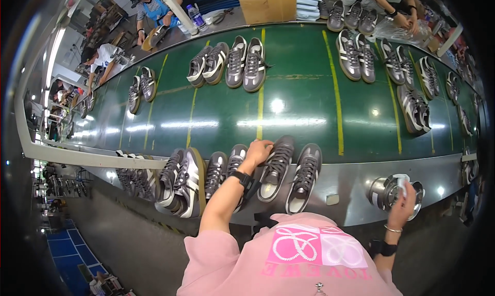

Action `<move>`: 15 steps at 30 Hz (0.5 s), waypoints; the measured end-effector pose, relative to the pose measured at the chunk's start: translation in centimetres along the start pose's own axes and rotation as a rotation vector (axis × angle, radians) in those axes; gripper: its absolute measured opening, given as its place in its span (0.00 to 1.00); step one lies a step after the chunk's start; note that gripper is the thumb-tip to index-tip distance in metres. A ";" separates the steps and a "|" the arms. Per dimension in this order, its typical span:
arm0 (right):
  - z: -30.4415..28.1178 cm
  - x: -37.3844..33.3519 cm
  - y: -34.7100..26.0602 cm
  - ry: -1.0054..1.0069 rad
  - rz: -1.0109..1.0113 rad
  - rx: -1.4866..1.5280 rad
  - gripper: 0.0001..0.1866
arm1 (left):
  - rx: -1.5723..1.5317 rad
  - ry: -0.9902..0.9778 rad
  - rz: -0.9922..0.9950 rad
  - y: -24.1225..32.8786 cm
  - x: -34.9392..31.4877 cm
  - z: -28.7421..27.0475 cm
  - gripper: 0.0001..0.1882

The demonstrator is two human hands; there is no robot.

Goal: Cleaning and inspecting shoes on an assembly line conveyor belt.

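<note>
My left hand (259, 150) is beside the toe of a dark grey sneaker (278, 164) with white stripes and dark laces. Its fingers reach toward the shoe's left side, with the fingertips at its edge. To the right of that shoe lies a similar sneaker (306, 175), toe pointing away from me. My right hand (403, 203) is over a round metal container (380, 193) at the right and pinches a small white cloth (402, 181). The right hand is slightly blurred.
More sneakers (188, 180) stand left of my left arm. Beyond the metal ledge (356, 177) runs a green conveyor belt (299, 103) carrying several pairs, such as these sneakers (245, 64). A small pale block (332, 199) lies on the ledge. Other people (154, 12) work across the belt.
</note>
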State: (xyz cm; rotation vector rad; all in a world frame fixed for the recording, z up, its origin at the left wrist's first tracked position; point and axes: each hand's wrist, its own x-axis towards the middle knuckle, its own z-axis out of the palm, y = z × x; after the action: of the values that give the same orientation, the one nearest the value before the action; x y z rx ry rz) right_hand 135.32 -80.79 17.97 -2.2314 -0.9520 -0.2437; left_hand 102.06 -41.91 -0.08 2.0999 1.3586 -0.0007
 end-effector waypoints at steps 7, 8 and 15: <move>-4.5 -0.3 3.6 -0.013 0.324 -0.136 0.18 | -0.133 0.106 -0.033 -7.7 10.5 -8.6 0.19; -4.7 -0.5 4.2 -0.019 0.326 -0.137 0.18 | -0.094 0.196 -0.052 -9.5 12.4 -9.8 0.19; -6.0 -2.1 8.7 -0.212 0.304 -0.343 0.14 | 0.126 0.453 -0.405 -11.4 18.9 -17.7 0.29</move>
State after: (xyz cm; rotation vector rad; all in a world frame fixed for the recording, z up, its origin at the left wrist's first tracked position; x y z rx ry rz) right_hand 140.45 -90.23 16.97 -2.7244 -0.7020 -0.0320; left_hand 95.81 -14.38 2.24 1.9567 2.0852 0.2390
